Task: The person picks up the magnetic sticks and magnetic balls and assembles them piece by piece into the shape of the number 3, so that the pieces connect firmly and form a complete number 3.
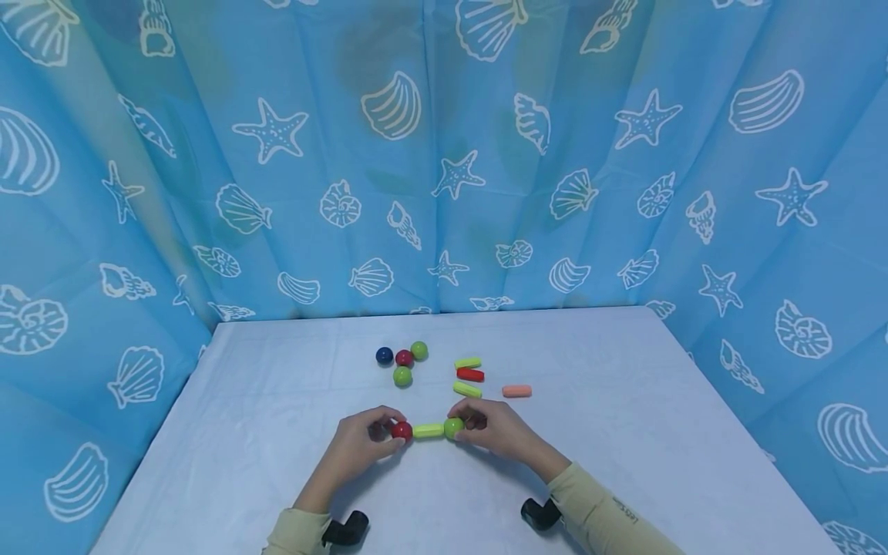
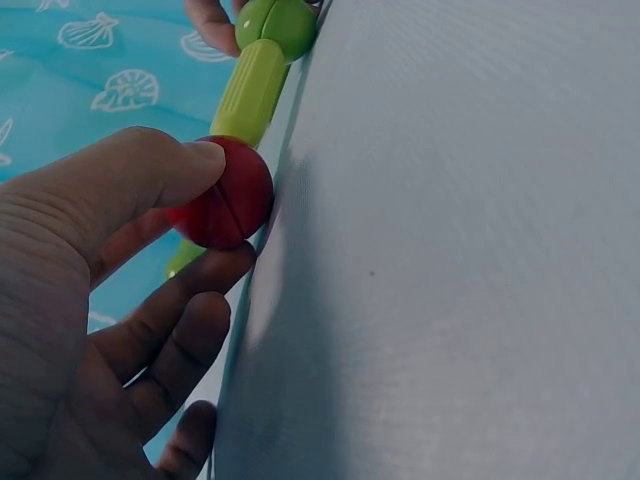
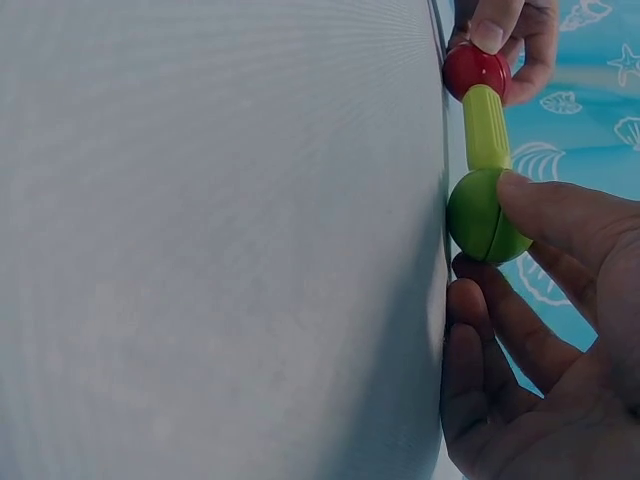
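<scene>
With the yellow-green stick [image 1: 428, 431] as the dial's centre in the head view, a red ball [image 1: 402, 432] and the left hand [image 1: 355, 445] blocked 9 o'clock, a green ball [image 1: 454, 428] and the right hand [image 1: 502, 433] 3 o'clock. Four loose balls [image 1: 405, 358] obstructed 11, three loose sticks [image 1: 470, 375] 1, and a pink stick [image 1: 516, 391] 2. At 12, a lane ran between balls and sticks towards the curtain [image 1: 486, 231]. At 6, a hand could pass over the tablecloth [image 1: 437, 501] between two black wrist devices [image 1: 348, 529], which jutted in at 4 and between 7 and 8. Wider room lay at 10.
</scene>
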Demonstrator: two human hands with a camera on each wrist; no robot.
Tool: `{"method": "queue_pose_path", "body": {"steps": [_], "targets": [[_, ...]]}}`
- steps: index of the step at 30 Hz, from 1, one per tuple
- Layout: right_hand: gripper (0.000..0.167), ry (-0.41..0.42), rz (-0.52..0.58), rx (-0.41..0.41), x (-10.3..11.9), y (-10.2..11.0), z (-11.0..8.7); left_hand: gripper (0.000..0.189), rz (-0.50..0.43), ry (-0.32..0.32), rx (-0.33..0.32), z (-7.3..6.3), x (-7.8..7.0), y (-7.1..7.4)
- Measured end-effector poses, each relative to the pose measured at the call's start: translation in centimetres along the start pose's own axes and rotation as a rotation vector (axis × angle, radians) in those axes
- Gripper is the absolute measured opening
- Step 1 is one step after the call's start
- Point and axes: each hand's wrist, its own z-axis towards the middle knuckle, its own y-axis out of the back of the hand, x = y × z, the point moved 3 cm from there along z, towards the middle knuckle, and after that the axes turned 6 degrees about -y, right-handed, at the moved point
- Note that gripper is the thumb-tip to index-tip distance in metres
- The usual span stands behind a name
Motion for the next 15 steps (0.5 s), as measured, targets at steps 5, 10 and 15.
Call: {"method": "queue_pose_path", "body": {"steps": [5,10,15], "targets": [[0.028,-0.007,0.043,0.016,-0.21,0.01,-0.09,0.028,0.001,0.0,0.006,-0.05,-0.01,-0.02],[0.03,-0.002,0.075,0.03,-0.62,0.15,-0.04,0.027,0.003,-0.012,-0.001,-0.04,0.04,-0.05],[0.029,0.005,0.058,0.024,-0.73,0.19,0.08,0.032,0.03,-0.018,0.003,-0.11,-0.04,-0.03]]}}
